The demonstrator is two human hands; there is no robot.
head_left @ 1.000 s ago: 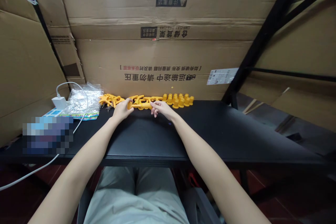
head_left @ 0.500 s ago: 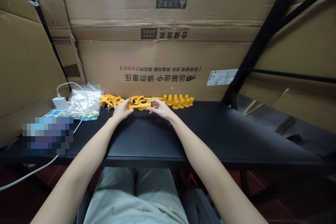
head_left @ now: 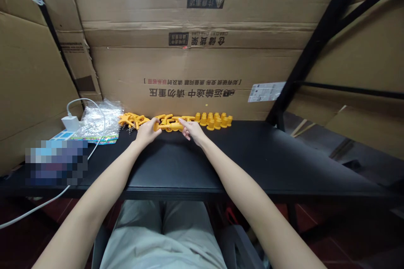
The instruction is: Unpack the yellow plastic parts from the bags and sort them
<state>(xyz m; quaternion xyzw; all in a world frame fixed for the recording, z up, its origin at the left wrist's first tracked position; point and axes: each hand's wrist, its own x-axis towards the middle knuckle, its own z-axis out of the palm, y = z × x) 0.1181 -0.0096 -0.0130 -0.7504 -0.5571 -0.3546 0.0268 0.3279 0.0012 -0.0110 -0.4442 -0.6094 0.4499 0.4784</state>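
My left hand [head_left: 147,133] is closed around the left end of a long yellow plastic part [head_left: 171,126], which lies level between my hands. At its right end, the fingers of my right hand [head_left: 193,130] are bent and pressed against it. The part's exact kind cannot be made out. Just behind it are more yellow plastic pieces [head_left: 164,117], some with round shapes. A pile of branching yellow pieces [head_left: 131,119] lies left of my left hand. Beyond my right hand, several yellow cup-like pieces [head_left: 217,123] stand in rows.
Clear plastic bags [head_left: 100,119] and a white charger [head_left: 70,123] with a cable lie at the left of the black table [head_left: 176,164], near a blurred-out item [head_left: 57,162]. A cardboard wall [head_left: 195,63] closes off the back; a black metal post [head_left: 303,54] rises at right.
My right hand has shifted its fingers on the right end of the yellow part, its lower fingers now curled below. My left hand keeps its hold in nearly the same place.
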